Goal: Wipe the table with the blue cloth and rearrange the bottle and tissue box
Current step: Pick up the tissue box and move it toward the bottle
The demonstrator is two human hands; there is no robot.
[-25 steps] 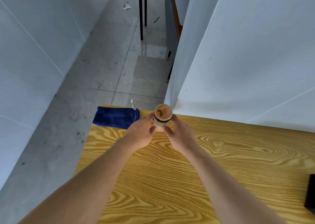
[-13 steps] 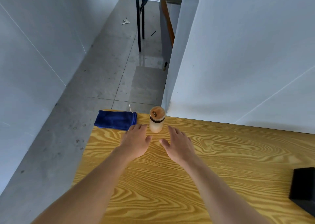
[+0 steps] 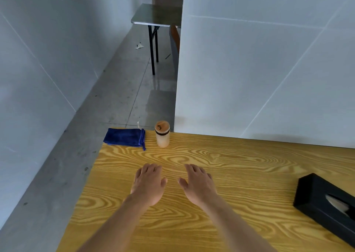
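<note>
A small frosted bottle (image 3: 162, 137) with a wooden lid stands upright near the far left corner of the wooden table (image 3: 240, 165). Just left of it lies the folded blue cloth (image 3: 124, 139), at the table's far left corner. A black tissue box (image 3: 326, 203) sits at the right side, cut off by the frame edge. My left hand (image 3: 148, 184) and my right hand (image 3: 198, 185) hover palm-down over the table's middle, side by side. Both have fingers spread and hold nothing, a hand's length short of the bottle.
A white partition wall (image 3: 259, 69) rises along the table's far edge. To the left the table ends over a grey tiled floor (image 3: 115, 98). A metal-topped folding table (image 3: 155, 15) stands further back in the corridor.
Both hands let go of the bottle, which now stands by the cloth, and drew back toward me over the table. The view tilted up and the tissue box came into sight.
</note>
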